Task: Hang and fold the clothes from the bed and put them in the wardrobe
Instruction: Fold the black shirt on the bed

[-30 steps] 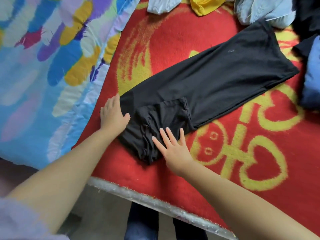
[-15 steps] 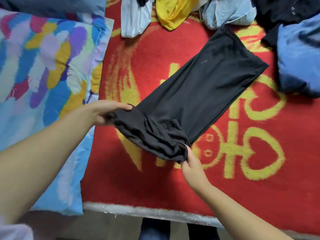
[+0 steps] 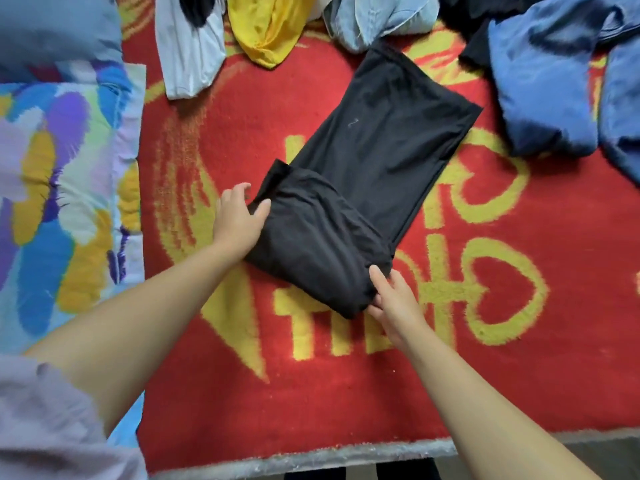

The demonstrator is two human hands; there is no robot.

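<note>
Black trousers (image 3: pixel 374 161): centre of frame on the red blanket (image 3: pixel 485 341), long axis lower left to upper right, near end folded over. Left hand (image 3: pixel 237 220) pinches the fold's left corner; right hand (image 3: pixel 394 301) grips its lower right corner. Unfolded length lies beyond both hands, toward upper right.

Head view, single: we look steeply down from above, close over the red blanket (image 3: pixel 346 393), its near edge at frame bottom, both our forearms reaching forward into view.
</note>
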